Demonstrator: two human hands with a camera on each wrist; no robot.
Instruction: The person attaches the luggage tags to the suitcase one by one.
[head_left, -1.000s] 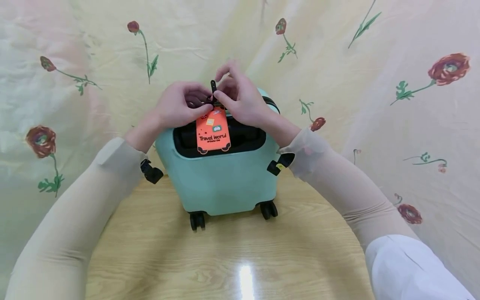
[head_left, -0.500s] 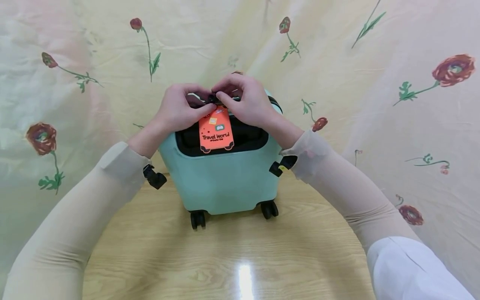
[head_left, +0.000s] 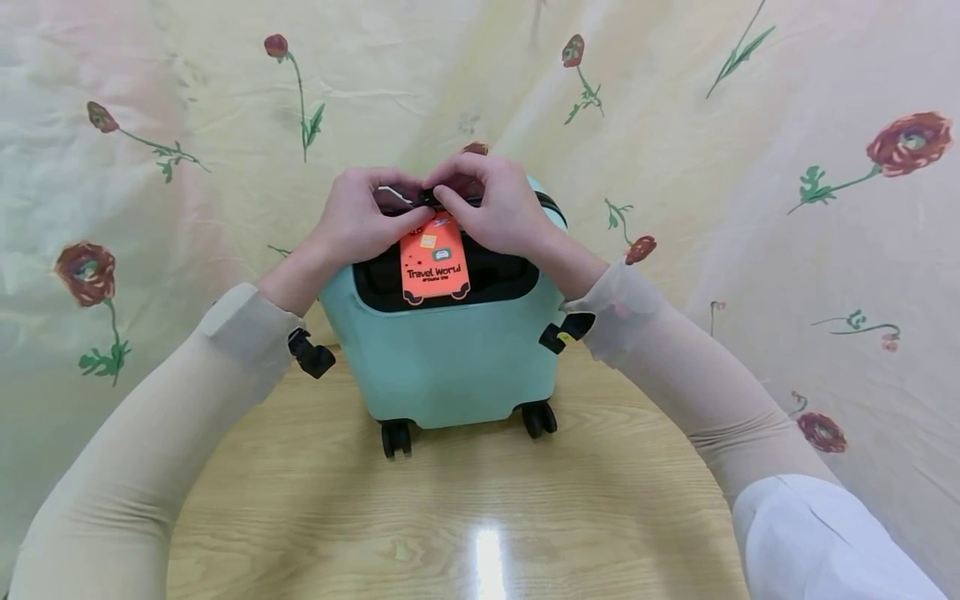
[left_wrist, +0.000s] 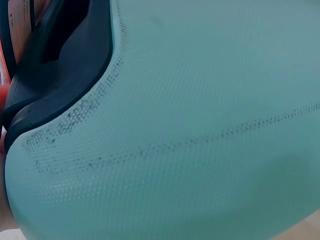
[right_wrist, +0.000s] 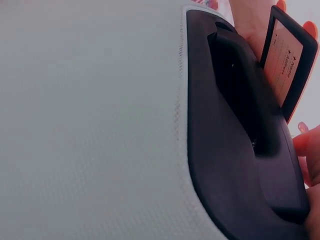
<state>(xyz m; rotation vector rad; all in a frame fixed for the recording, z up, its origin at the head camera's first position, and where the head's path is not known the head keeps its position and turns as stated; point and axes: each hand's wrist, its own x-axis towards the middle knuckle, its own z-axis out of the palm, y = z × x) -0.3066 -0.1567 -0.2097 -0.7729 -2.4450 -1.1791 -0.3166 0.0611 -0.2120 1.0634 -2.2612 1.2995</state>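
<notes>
An orange luggage tag (head_left: 435, 271), printed "Travel World", hangs against the black handle recess (head_left: 498, 279) of a mint-green suitcase (head_left: 450, 358). Its black strap (head_left: 427, 198) shows as a small dark piece between the two hands at the suitcase's top. My left hand (head_left: 358, 218) pinches the strap from the left, thumb over the tag's upper edge. From the right, my right hand (head_left: 501, 207) pinches it too, its index finger curved over and hiding the strap's end. In the right wrist view, the tag's black-framed back (right_wrist: 287, 65) shows a name and address card beside the black handle (right_wrist: 255, 85).
The suitcase stands on black wheels (head_left: 538, 418) on a wood-grain surface (head_left: 450, 508). Close behind it hangs a pale cloth (head_left: 675, 150) printed with red flowers. Black wrist mounts (head_left: 311, 354) sit near the suitcase's sides.
The strap's free end, upright above the fingers a second ago, has gone down out of sight. My right index finger has lowered onto it. The left hand keeps its pinch.
</notes>
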